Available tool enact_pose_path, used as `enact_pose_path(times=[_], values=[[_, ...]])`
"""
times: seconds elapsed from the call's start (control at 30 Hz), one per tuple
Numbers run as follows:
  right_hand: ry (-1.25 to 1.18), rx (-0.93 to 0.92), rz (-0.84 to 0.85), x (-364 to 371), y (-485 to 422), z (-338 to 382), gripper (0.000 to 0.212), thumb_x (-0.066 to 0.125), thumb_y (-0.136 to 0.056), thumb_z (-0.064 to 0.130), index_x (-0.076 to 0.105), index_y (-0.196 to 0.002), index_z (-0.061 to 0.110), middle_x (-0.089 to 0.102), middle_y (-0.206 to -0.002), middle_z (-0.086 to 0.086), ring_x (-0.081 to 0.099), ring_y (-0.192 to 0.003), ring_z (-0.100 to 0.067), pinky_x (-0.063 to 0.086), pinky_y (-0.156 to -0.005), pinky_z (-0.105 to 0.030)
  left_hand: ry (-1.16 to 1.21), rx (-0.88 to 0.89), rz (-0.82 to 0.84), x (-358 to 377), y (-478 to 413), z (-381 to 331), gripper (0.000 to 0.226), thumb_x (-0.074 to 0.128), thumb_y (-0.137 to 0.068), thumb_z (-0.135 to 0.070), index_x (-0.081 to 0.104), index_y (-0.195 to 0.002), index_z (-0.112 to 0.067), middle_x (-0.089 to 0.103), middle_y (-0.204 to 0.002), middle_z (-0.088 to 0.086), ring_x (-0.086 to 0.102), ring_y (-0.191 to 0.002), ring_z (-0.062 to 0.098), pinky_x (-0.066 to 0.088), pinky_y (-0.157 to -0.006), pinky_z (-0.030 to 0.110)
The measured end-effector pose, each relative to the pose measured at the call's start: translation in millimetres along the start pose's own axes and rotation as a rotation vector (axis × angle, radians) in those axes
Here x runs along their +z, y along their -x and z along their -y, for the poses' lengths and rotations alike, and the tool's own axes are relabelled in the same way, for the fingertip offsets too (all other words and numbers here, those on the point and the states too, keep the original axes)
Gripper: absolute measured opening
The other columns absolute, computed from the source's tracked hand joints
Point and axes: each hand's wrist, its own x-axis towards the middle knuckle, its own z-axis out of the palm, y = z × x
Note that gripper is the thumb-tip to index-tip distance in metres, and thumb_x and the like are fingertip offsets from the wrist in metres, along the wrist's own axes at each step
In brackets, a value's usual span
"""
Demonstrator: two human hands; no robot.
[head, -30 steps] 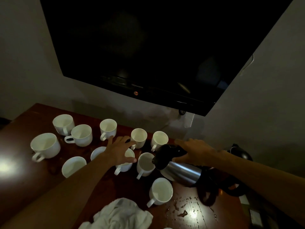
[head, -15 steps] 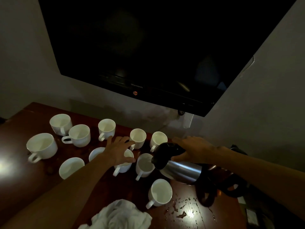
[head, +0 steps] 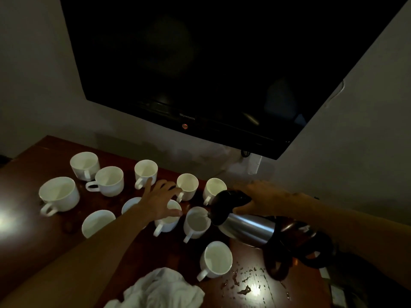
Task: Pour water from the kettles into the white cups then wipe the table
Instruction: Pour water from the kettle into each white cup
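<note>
R hand [head: 264,200] has raised kettle [head: 246,228] slightly higher over the cup [head: 196,222] below it.

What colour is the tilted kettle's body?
The kettle body is silver, its top black; head view.

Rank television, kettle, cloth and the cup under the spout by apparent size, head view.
1. television
2-3. kettle and cloth: similar; the cloth is cropped and nearer, so unranked
4. cup under the spout
</note>
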Motion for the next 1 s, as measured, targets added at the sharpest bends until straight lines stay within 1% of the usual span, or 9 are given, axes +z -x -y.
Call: enact_pose_path(times=[0.07, 0.17, 0.27, 0.3, 0.43, 0.63, 0.73, 0.9, 1.0], values=[[-0.001, 0.020, 0.018, -1, 0, -3, 0.054, 0.061, -0.088, 0.066, 0.061, -0.119, 0.022, 0.067, -0.091, 0.007, 0.062, -0.078, -0.012, 0.054, -0.072, -0.033, -0.014, -0.011, -0.002, -1, 0, 1, 0.082, 0.052, -0.079, -0.078, 0.035, -0.148, -0.038, 0.029, -0.157, -0.008, 0.017, -0.148, 0.020, 0.000, -0.117, 0.059], [0.027, 0.019, 0.017, -4, -1, -4, 0.052, 0.061, -0.087, 0.066, 0.063, -0.117, 0.023, 0.069, -0.093, 0.004, 0.065, -0.081, -0.014, 0.057, -0.076, -0.036, -0.035, -0.016, -0.011, -3, 1, 5, 0.082, 0.049, -0.078, -0.081, 0.035, -0.148, -0.039, 0.029, -0.157, -0.007, 0.017, -0.148, 0.020, -0.003, -0.116, 0.060], [0.040, 0.015, 0.010, -6, 0, -4, 0.052, 0.061, -0.088, 0.066, 0.062, -0.118, 0.024, 0.069, -0.097, 0.004, 0.065, -0.086, -0.014, 0.057, -0.079, -0.035, -0.041, -0.014, -0.021, -4, 4, 8, 0.101, 0.023, -0.061, -0.091, 0.036, -0.147, -0.041, 0.029, -0.156, -0.009, 0.018, -0.148, 0.018, -0.006, -0.115, 0.061], [0.047, 0.012, 0.012, -8, 1, -3, 0.052, 0.061, -0.088, 0.065, 0.062, -0.120, 0.024, 0.069, -0.098, 0.004, 0.065, -0.086, -0.014, 0.056, -0.078, -0.033, -0.032, -0.015, -0.023, -3, 4, 9, 0.101, 0.022, -0.060, -0.091, 0.036, -0.147, -0.040, 0.029, -0.156, -0.008, 0.018, -0.148, 0.018, -0.007, -0.115, 0.062], [0.028, -0.003, 0.018, -15, 5, 3, 0.049, 0.063, -0.090, 0.060, 0.061, -0.122, 0.023, 0.069, -0.101, 0.003, 0.065, -0.088, -0.015, 0.052, -0.075, -0.028, -0.028, -0.027, -0.010, -5, 5, 6, 0.079, 0.050, -0.081, -0.079, 0.034, -0.149, -0.040, 0.027, -0.158, -0.008, 0.016, -0.149, 0.019, -0.007, -0.115, 0.062], [0.044, -0.009, 0.049, -23, 6, 13, 0.049, 0.062, -0.091, 0.059, 0.058, -0.124, 0.023, 0.069, -0.101, 0.002, 0.065, -0.088, -0.017, 0.046, -0.069, -0.025, -0.055, -0.016, 0.010, -7, 9, 2, 0.073, 0.053, -0.085, -0.073, 0.035, -0.148, -0.041, 0.028, -0.157, -0.009, 0.016, -0.148, 0.019, -0.008, -0.114, 0.064], [0.074, -0.033, 0.060, -27, 6, 20, 0.047, 0.062, -0.092, 0.057, 0.055, -0.124, 0.023, 0.064, -0.100, 0.004, 0.059, -0.086, -0.015, 0.038, -0.065, -0.022, -0.061, -0.011, 0.004, -7, 10, 0, 0.074, 0.054, -0.084, -0.072, 0.034, -0.148, -0.039, 0.028, -0.156, -0.009, 0.016, -0.148, 0.020, -0.007, -0.114, 0.064], [0.101, -0.051, 0.057, -29, 4, 27, 0.052, 0.062, -0.092, 0.058, 0.052, -0.130, 0.025, 0.061, -0.104, 0.006, 0.057, -0.089, -0.014, 0.043, -0.073, -0.026, -0.043, -0.016, 0.020, -9, 11, -1, 0.077, 0.055, -0.084, -0.072, 0.031, -0.149, -0.039, 0.026, -0.157, -0.009, 0.014, -0.149, 0.020, -0.002, -0.115, 0.064], [0.113, -0.052, 0.060, -27, 2, 30, 0.048, 0.062, -0.092, 0.057, 0.053, -0.127, 0.025, 0.056, -0.095, 0.008, 0.054, -0.084, -0.012, 0.035, -0.064, -0.021, -0.038, -0.010, 0.035, -7, 11, 2, 0.078, 0.055, -0.083, -0.073, 0.030, -0.150, -0.039, 0.024, -0.158, -0.008, 0.013, -0.149, 0.020, 0.000, -0.115, 0.065]])
